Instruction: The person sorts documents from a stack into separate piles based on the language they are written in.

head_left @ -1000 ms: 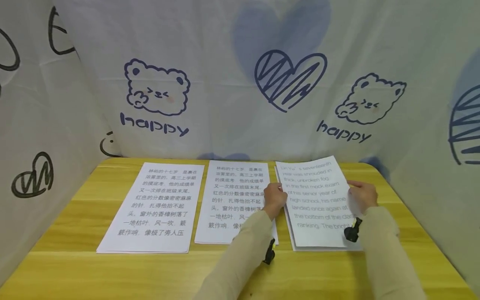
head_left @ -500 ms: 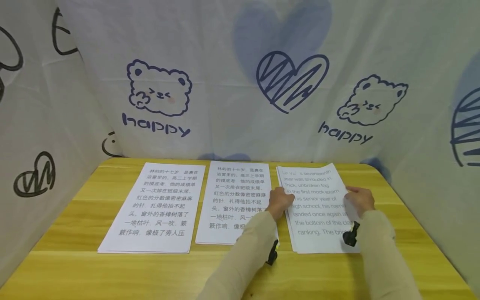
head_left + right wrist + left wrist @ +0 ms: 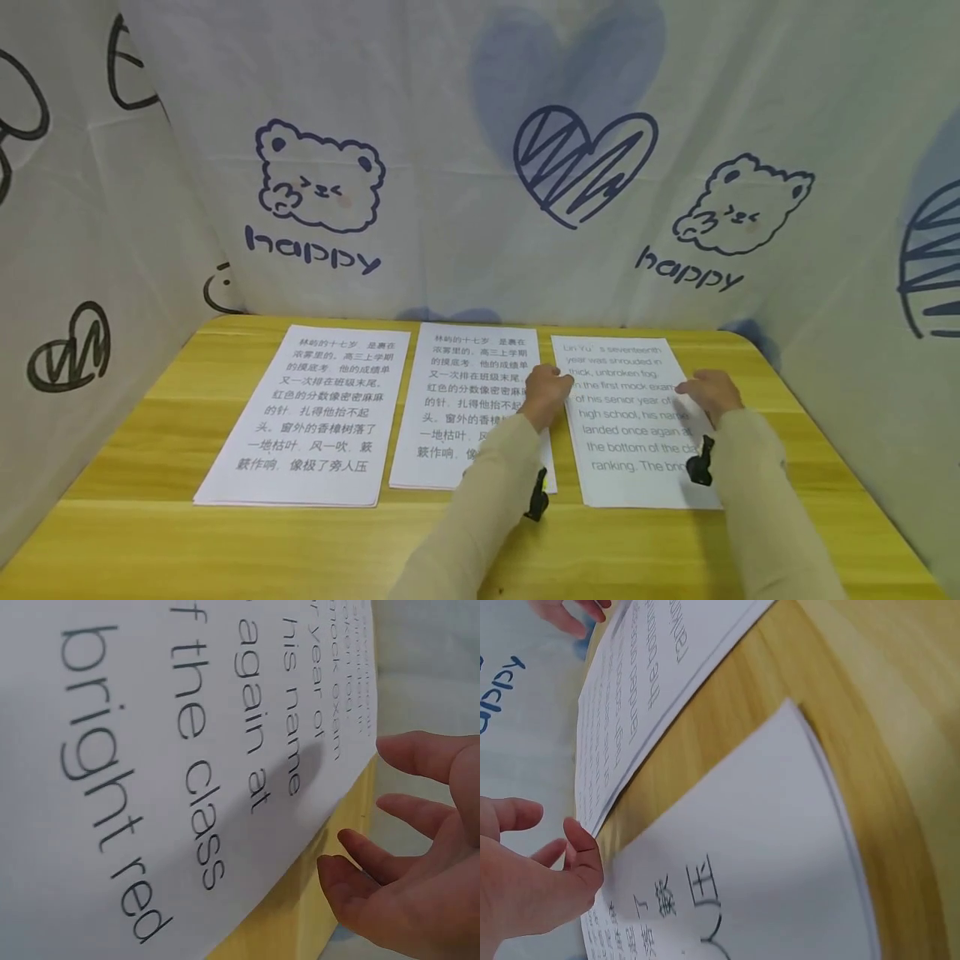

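White rectangular paper stack with English print (image 3: 630,425), flat on the yellow wood-grain table (image 3: 300,550); at its left edge, bare left hand (image 3: 546,396); at its right, bare right hand (image 3: 715,393); fingers of both loosely parted

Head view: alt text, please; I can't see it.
A left hand and a right hand, both holding nothing, flank English-printed papers on a wood-grained table. To their left lie two Chinese-printed stacks, before patterned white cloth.

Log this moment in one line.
left hand: holds nothing | right hand: holds nothing | English-text paper stack: lies on table
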